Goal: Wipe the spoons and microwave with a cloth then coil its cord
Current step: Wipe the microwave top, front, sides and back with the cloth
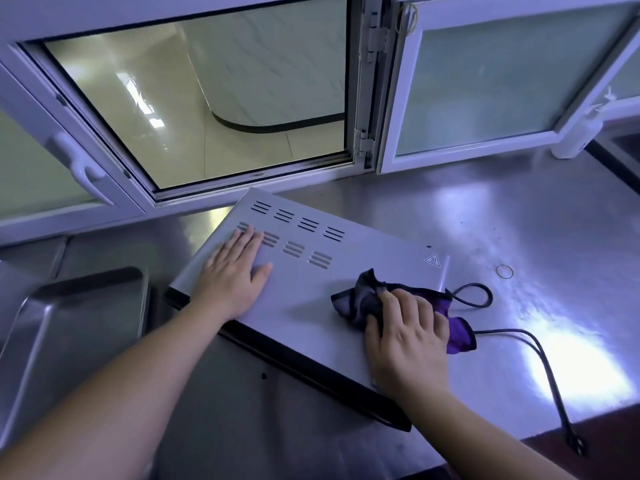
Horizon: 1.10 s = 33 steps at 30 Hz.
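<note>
Clamped right grip [405, 327] on purple cloth [360, 299] atop microwave [311, 285] near its right edge; laid left grip [232, 275] flat, fingers straight, by vents [308, 224]. Found cord [502, 330] uncoiled on tabletop [536, 220], rightward, nearest right grip.

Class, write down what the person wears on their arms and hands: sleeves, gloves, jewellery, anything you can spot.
Nothing worn shows. The left hand and right hand are bare: no gloves, no rings. The left forearm and right forearm are bare too, with no sleeve, watch or bracelet up to the picture's edge.
</note>
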Motion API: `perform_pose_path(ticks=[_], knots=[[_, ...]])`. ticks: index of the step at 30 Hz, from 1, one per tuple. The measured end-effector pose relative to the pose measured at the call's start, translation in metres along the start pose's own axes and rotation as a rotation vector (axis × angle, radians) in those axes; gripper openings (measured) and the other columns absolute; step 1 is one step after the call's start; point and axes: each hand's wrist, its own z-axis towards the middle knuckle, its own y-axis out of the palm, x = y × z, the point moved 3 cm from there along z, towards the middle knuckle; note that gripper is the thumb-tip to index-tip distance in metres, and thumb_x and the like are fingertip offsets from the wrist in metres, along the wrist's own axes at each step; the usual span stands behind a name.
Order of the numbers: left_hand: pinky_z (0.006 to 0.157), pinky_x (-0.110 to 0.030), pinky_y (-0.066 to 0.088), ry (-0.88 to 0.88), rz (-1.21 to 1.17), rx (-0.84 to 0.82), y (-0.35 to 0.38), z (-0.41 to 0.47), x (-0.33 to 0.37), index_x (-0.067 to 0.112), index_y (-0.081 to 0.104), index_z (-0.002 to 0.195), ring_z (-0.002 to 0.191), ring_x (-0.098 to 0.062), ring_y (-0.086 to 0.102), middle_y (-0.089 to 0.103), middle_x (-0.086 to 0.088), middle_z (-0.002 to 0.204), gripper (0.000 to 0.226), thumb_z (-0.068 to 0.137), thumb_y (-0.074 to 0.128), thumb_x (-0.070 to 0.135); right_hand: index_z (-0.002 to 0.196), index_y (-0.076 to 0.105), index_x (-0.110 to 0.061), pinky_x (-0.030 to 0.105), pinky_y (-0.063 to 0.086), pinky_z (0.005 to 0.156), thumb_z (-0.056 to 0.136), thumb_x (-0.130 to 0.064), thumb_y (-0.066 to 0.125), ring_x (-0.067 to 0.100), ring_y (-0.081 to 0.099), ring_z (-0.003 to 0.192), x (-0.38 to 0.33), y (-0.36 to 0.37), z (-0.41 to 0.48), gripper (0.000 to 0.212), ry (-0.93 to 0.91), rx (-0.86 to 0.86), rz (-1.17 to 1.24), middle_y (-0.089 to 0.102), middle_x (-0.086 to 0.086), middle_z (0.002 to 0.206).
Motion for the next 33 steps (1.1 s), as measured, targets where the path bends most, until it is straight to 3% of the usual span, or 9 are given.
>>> perform_pose_path(ticks=[7, 14, 22, 27, 33], knots=[[0.128, -0.034, -0.008, -0.086, -0.034, 0.034, 0.005, -0.011, 0.010, 0.031, -0.002, 0.165, 0.156, -0.004, -0.016, -0.013, 0.016, 0.171, 0.070, 0.104, 0.019, 0.059, 0.131, 0.059, -0.020, 0.047, 0.037, 0.098, 0.093, -0.047, 0.051, 0.029, 0.050, 0.120, 0.015, -0.005, 0.017, 0.047, -0.103, -0.017, -0.031, 0.057, -0.001, 0.129], [0.129, -0.039, -0.004, -0.340, -0.085, 0.129, 0.024, -0.049, 0.061, 0.023, 0.006, 0.166, 0.160, -0.015, -0.008, -0.003, 0.004, 0.174, 0.073, 0.103, 0.016, 0.058, 0.126, 0.061, -0.020, 0.046, 0.038, 0.094, 0.091, -0.048, 0.047, 0.031, 0.052, 0.118, 0.069, -0.014, 0.078, 0.047, -0.354, -0.098, -0.027, 0.058, -0.001, 0.130], [0.129, -0.043, -0.006, -0.542, -0.118, 0.151, 0.038, -0.076, 0.122, 0.018, 0.000, 0.165, 0.160, -0.019, -0.010, -0.005, -0.001, 0.173, 0.078, 0.098, 0.007, 0.057, 0.126, 0.061, -0.014, 0.050, 0.044, 0.090, 0.093, -0.043, 0.046, 0.034, 0.055, 0.114, 0.109, -0.017, 0.132, 0.046, -0.600, -0.139, -0.011, 0.059, 0.004, 0.127], [0.129, -0.042, -0.004, -0.579, -0.116, 0.166, 0.038, -0.079, 0.131, 0.019, 0.003, 0.165, 0.160, -0.019, -0.007, -0.002, -0.001, 0.173, 0.081, 0.095, 0.004, 0.059, 0.127, 0.060, -0.015, 0.050, 0.044, 0.090, 0.097, -0.043, 0.044, 0.033, 0.054, 0.113, 0.114, -0.016, 0.139, 0.044, -0.646, -0.127, 0.000, 0.059, 0.003, 0.126], [0.128, -0.040, -0.009, -0.590, -0.158, 0.111, 0.031, -0.077, 0.129, 0.022, -0.002, 0.166, 0.159, -0.016, -0.015, -0.011, 0.002, 0.173, 0.073, 0.105, 0.021, 0.054, 0.120, 0.060, -0.017, 0.046, 0.044, 0.082, 0.098, -0.044, 0.041, 0.033, 0.055, 0.102, 0.105, -0.020, 0.135, 0.039, -0.586, -0.149, -0.073, 0.060, 0.002, 0.113]])
